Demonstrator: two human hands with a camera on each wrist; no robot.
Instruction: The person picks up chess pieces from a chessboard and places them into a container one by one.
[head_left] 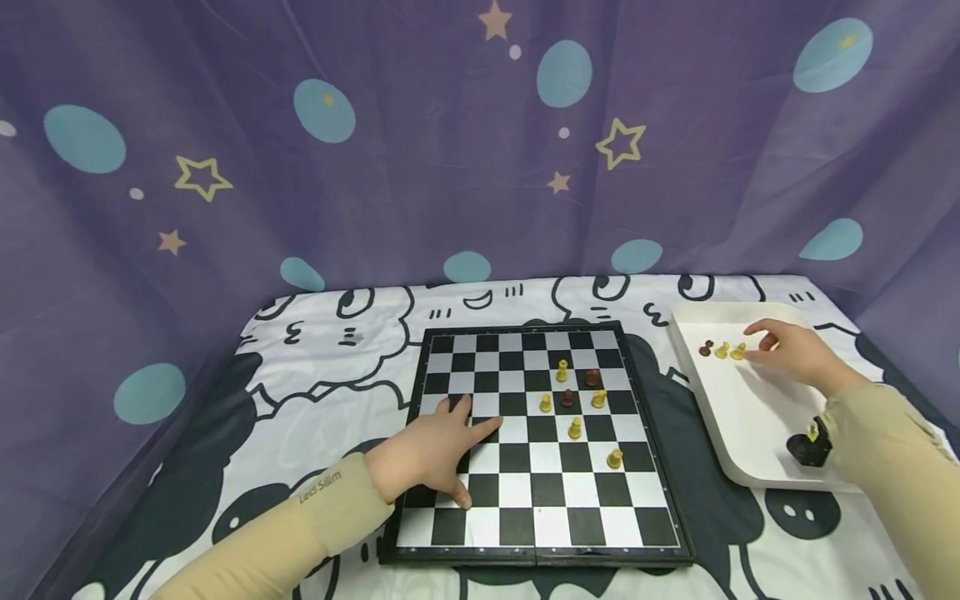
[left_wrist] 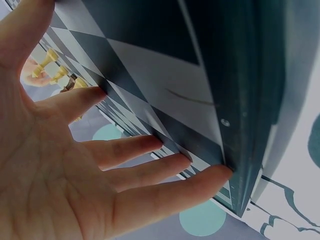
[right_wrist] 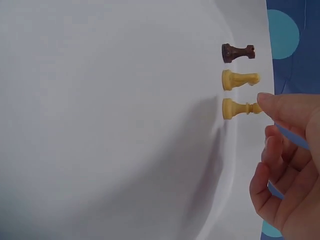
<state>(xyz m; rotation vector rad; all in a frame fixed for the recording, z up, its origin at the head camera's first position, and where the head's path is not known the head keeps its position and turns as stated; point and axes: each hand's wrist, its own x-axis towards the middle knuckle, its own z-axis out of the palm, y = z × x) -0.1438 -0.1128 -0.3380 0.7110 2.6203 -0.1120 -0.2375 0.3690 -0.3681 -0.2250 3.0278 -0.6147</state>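
Observation:
My left hand (head_left: 442,446) lies with fingers spread on the left side of the chessboard (head_left: 551,527); in the left wrist view its fingertips touch the squares near the edge. At the far end of a white tray (head_left: 750,429), my right hand (head_left: 791,354) pinches the top of a yellow chess piece (right_wrist: 236,108) between thumb and finger. That piece stands upright, its head partly hidden by the fingertips. Beside it in a row stand a yellow knight (right_wrist: 240,79) and a dark brown rook (right_wrist: 239,52).
Several yellow pieces, such as a yellow chess piece (head_left: 615,458), and two brown ones, including a brown piece (head_left: 592,377), stand on the board's right half. A black object (head_left: 808,448) sits in the tray's near right corner, partly behind the right sleeve. A purple curtain (head_left: 420,183) hangs behind.

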